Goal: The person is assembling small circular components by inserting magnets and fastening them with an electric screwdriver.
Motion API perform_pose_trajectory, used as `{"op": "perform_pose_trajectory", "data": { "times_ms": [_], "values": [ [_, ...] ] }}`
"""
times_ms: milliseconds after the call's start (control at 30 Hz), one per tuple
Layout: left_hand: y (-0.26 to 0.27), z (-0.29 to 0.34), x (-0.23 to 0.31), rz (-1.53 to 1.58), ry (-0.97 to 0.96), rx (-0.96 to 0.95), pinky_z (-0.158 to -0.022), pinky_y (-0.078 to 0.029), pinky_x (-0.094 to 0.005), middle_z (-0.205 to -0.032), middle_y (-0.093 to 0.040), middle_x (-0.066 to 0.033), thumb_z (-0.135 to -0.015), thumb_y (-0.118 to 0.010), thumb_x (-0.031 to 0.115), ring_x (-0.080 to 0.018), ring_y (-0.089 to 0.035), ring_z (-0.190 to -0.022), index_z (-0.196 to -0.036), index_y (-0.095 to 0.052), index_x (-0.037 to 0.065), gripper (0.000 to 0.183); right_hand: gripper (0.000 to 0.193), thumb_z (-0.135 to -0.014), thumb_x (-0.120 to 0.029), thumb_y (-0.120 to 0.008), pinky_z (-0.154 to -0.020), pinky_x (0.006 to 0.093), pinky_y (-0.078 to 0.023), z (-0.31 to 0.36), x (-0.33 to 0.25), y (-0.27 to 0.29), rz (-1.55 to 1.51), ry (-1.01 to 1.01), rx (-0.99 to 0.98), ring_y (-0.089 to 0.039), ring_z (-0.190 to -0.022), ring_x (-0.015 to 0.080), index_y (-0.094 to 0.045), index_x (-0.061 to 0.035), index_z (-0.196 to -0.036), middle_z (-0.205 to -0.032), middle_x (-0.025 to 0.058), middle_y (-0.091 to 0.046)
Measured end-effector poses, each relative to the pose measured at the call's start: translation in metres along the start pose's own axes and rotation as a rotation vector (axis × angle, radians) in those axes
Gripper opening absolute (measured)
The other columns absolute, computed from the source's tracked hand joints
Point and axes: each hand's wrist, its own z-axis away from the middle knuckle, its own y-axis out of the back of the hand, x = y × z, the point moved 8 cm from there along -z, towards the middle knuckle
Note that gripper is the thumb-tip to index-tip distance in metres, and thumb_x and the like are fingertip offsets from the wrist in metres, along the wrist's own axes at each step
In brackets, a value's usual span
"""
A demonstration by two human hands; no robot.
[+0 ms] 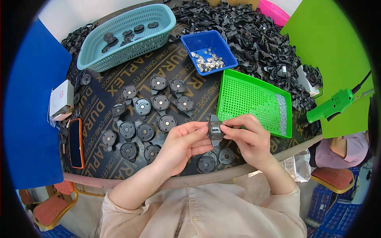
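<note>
Between both hands, above the near edge of the table, is a black plastic part (215, 141) with a small shiny piece at its middle. My left hand (186, 143) grips its left side between thumb and fingers. My right hand (251, 139) pinches at its right side with thumb and forefinger; whether a small piece is in that pinch, I cannot make out. Several round black assemblies (145, 131) with metal centres lie in rough rows left of my hands. Below the held part sit black discs (207, 162) with holes.
A green perforated tray (246, 95) holds small screws at its right end. Behind it stands a blue bin (214, 39) of metal discs, beside a teal basket (131, 23). Black parts (246, 35) heap along the back. A green power screwdriver (331, 105) hangs right; a phone (76, 142) lies left.
</note>
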Motion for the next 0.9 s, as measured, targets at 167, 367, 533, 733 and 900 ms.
{"op": "perform_pose_trajectory", "data": {
  "times_ms": [167,367,533,733,900],
  "values": [
    [-0.001,0.001,-0.001,0.006,0.013,-0.021,-0.085,-0.056,-0.0327,-0.110,-0.067,-0.0092,-0.098,-0.055,0.018,-0.0191,-0.067,-0.098,-0.117,-0.058,0.001,0.026,0.027,-0.069,0.004,-0.072,-0.073,0.0323,-0.050,0.002,0.002,0.000,-0.061,-0.025,0.005,-0.063,-0.083,0.0242,-0.073,-0.0030,-0.095,-0.094,0.0096,-0.067],
    [-0.001,0.002,0.001,0.008,-0.004,-0.003,-0.083,-0.057,-0.0322,-0.109,-0.068,-0.0110,-0.097,-0.057,0.019,-0.0193,-0.068,-0.098,-0.113,-0.059,0.002,0.024,0.028,-0.068,0.006,-0.071,-0.073,0.0324,-0.050,0.002,-0.002,0.001,-0.030,-0.030,0.046,-0.063,-0.083,0.0247,-0.073,-0.0024,-0.095,-0.094,0.0107,-0.067],
    [-0.002,0.002,0.001,0.018,-0.022,-0.017,-0.084,-0.057,-0.0318,-0.108,-0.068,-0.0111,-0.097,-0.058,0.020,-0.0193,-0.068,-0.098,-0.114,-0.059,0.004,0.024,0.030,-0.068,0.006,-0.071,-0.073,0.0323,-0.050,0.001,0.000,-0.001,-0.008,-0.047,0.030,-0.063,-0.084,0.0249,-0.073,-0.0023,-0.097,-0.094,0.0109,-0.067],
    [-0.001,0.000,0.001,0.107,0.046,-0.017,-0.081,-0.058,-0.0317,-0.109,-0.068,-0.0109,-0.097,-0.056,0.019,-0.0193,-0.068,-0.099,-0.112,-0.060,0.004,0.021,0.026,-0.071,0.006,-0.072,-0.076,0.0315,-0.050,-0.002,0.000,-0.001,-0.064,-0.055,-0.033,-0.063,-0.085,0.0238,-0.072,-0.0018,-0.096,-0.096,0.0109,-0.068],
    [-0.003,0.004,-0.002,0.094,0.046,-0.079,-0.074,-0.055,-0.0272,-0.100,-0.068,-0.0059,-0.091,-0.067,0.016,-0.0113,-0.065,-0.088,-0.103,-0.061,0.004,0.018,0.019,-0.076,0.007,-0.072,-0.080,0.0304,-0.052,0.005,0.015,-0.009,-0.585,-0.405,-0.038,-0.063,-0.089,0.0187,-0.071,-0.0005,-0.093,-0.100,0.0111,-0.068]
  ]
}}
